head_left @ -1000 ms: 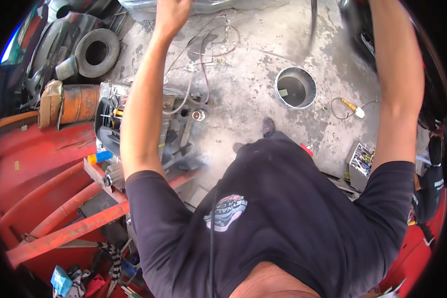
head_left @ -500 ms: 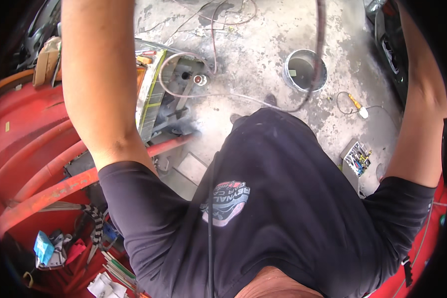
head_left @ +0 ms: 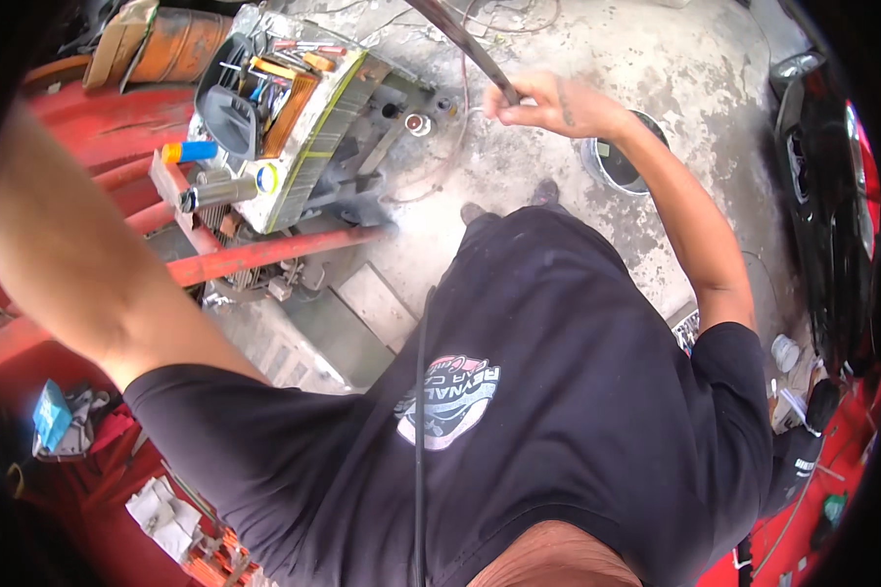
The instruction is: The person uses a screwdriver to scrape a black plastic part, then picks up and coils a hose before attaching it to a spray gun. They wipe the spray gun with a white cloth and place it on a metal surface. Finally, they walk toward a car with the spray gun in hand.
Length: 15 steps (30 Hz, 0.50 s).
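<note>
My right hand (head_left: 553, 106) is raised over the floor, its fingers closed round a long, dark, hose-like length (head_left: 460, 39). That length runs up and left from my fingers, nearly straight, and out of the top edge. I cannot tell whether it joins the thin pinkish hose (head_left: 465, 73) on the floor behind it. Past my right wrist stands a round bucket (head_left: 597, 168), partly hidden by my forearm. My left arm (head_left: 78, 254) stretches to the far left. Its hand is out of sight, so what it holds or touches does not show.
A cluttered worktop (head_left: 279, 191) with tools, a dark tray (head_left: 230, 122) and a spray can (head_left: 220, 193) stands to the left. Red tubes (head_left: 274, 254) cross below it. A cup (head_left: 417, 124) sits beyond. At the right is a black car part (head_left: 812, 235) with lamps.
My right hand has come into view, lowered and moved inward, gripping the dark length. My left arm has swung outward to the left, uncovering the worktop. The view has shifted.
</note>
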Tool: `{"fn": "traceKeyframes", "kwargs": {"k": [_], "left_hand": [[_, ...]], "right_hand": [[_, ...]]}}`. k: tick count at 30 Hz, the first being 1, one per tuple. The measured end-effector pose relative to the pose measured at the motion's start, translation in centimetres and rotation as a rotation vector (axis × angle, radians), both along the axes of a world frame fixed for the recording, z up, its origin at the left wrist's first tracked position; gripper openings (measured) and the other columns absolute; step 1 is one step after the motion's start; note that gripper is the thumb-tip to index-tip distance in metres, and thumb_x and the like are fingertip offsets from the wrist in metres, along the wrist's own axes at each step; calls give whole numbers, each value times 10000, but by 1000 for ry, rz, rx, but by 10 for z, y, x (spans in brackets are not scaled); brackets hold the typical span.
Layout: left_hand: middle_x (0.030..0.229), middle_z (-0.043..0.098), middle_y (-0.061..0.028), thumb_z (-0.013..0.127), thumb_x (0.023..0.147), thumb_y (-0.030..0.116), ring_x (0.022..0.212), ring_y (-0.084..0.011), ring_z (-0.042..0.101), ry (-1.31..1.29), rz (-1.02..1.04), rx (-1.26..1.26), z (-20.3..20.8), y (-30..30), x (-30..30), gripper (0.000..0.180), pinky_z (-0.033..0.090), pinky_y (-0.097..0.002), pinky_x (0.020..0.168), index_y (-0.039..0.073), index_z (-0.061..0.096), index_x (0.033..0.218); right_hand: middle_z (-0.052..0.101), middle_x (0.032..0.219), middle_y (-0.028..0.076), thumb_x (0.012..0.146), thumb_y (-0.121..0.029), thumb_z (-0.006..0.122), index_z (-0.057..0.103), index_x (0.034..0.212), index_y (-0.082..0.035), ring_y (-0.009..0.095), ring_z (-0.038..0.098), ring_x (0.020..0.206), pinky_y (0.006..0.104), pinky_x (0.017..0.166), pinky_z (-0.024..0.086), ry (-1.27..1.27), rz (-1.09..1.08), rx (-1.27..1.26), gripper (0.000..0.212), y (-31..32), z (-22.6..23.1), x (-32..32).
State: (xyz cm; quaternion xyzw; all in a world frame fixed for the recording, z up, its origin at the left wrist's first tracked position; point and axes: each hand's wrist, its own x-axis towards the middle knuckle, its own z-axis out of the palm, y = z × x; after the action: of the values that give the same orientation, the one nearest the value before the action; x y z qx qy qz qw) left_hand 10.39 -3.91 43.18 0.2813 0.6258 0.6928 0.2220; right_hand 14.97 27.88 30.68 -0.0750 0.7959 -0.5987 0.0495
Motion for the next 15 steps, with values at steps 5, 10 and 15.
{"fn": "traceKeyframes", "kwargs": {"k": [5,10,15], "left_hand": [[833,448,-96,500,917,246,699,-176,450,-22,60,240,101,-3,-97,209,372,-321,642,50,437,958],[770,411,-74,489,900,212,637,-165,412,-23,66,408,204,-50,-168,162,342,-302,594,66,424,881],[708,374,-51,478,882,179,576,-153,374,-53,112,509,268,-126,-164,142,312,-283,547,81,411,805]], "right_hand": [[679,899,92,990,-197,630,635,1077,-55,233,637,841,366,786,511,105,29,121,167,4,-61,12],[636,765,146,951,-154,659,602,970,-45,330,646,717,423,663,529,188,-1,482,124,-11,-13,-5],[622,760,111,894,-118,670,588,908,-75,327,669,701,439,565,538,492,39,497,94,-66,-53,3]]}}
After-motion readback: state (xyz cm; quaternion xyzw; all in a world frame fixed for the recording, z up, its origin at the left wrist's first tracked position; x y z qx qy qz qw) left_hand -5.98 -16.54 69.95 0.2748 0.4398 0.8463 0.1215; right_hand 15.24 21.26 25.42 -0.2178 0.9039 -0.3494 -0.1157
